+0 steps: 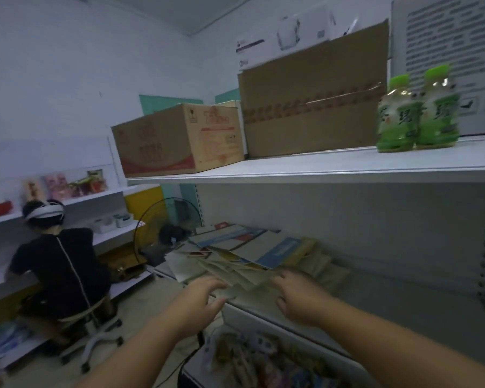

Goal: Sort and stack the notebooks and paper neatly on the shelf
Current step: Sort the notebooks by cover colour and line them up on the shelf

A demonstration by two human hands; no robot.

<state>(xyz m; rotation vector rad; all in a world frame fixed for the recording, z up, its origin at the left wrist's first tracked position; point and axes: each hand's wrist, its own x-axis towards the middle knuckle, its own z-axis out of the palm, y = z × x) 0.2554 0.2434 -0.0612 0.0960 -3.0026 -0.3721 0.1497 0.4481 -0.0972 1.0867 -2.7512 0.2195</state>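
Note:
A loose, fanned pile of notebooks and paper (235, 264) lies on the middle white shelf (375, 298), with blue-and-cream covers (280, 252) further back. My left hand (200, 296) reaches to the pile's near left edge, fingers stretched forward and touching the lowest sheets. My right hand (297, 296) hovers at the pile's near right edge, fingers spread over the papers. The frame is blurred, and neither hand plainly grips anything.
Above, the top shelf (319, 166) carries two cardboard boxes (179, 138) and two green drink bottles (417, 110). A lower shelf holds mixed packets (252, 359). A seated person (59, 264) on a stool and a floor fan (168, 222) are at the left.

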